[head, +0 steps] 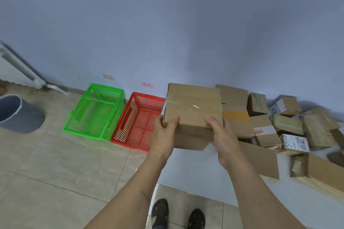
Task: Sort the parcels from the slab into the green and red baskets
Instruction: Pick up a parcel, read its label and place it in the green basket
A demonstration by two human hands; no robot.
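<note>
2 hands hold 1 taped cardboard box in the head view: the left hand and right hand clasp its near corners, thumbs on top, fingers curled beneath. It hangs in the air over the white slab, just right of the red basket. It looks stiff and light enough; the glossy tape may be slick, so the bare corners seem the safer hold. Both the red basket and the green basket show only bare mesh. Many parcels lie heaped on the slab.
</note>
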